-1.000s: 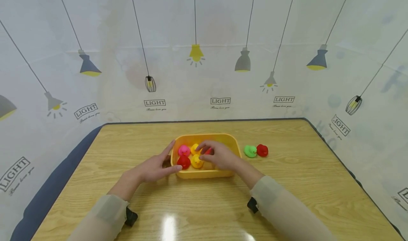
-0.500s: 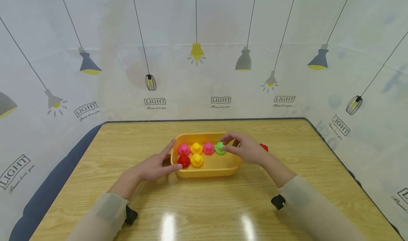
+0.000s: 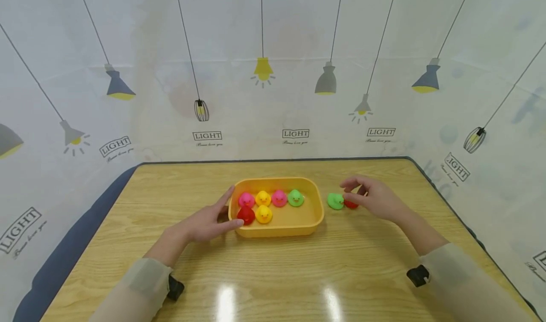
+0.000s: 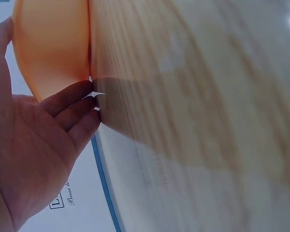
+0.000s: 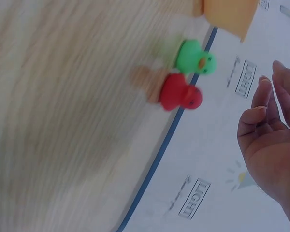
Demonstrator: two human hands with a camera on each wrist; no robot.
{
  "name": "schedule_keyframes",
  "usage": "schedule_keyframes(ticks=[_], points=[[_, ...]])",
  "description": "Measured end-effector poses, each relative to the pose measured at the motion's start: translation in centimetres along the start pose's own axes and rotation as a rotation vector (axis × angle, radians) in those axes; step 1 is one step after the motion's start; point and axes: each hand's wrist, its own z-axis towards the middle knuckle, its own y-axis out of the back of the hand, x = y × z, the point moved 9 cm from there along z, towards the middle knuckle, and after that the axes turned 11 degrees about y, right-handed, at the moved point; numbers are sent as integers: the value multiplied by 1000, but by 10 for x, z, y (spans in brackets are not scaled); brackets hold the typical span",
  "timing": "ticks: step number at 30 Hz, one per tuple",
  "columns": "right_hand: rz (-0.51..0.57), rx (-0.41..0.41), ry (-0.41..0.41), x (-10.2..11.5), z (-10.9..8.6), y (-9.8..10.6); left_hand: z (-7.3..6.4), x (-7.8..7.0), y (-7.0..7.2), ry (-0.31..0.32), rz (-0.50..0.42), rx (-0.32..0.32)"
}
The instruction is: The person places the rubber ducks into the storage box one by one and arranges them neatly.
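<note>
A yellow-orange plastic basket (image 3: 279, 232) stands on the table, with my left hand (image 3: 209, 225) at its left end. The thumb lies at the near corner and the straight fingers rest along the outer wall. Inside, the back row holds a pink duck (image 3: 246, 200), a yellow duck (image 3: 263, 198), another pink duck (image 3: 279, 198) and a green duck (image 3: 295, 198). A red duck (image 3: 245, 215) and a yellow duck (image 3: 264, 214) sit in front. Right of the basket, my right hand (image 3: 377, 200) hovers, holding nothing, above a red duck (image 5: 179, 93) beside a green duck (image 5: 193, 58).
The wooden table (image 3: 273, 274) has a dark edge at the back. Behind it hangs a pale curtain (image 3: 239, 113) printed with lamps. Each wrist has a dark strap piece at the sleeve.
My right hand released a green duck at the back of the basket, then moved right to the ducks on the table. The left hand has stayed at the basket's end.
</note>
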Motion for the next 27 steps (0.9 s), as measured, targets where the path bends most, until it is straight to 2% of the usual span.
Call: schedule_keyframes(ticks=[5, 12, 20, 27], points=[[-39, 6, -16, -20, -15, 12, 1, 1, 0, 1, 6, -4], [-62, 14, -3, -37, -29, 19, 1, 0, -1, -3, 12, -7], [-52, 25, -22, -50, -32, 18, 1, 1, 0, -7, 8, -8], [-51, 45, -39, -60, -26, 16, 0, -1, -1, -17, 4, -6]])
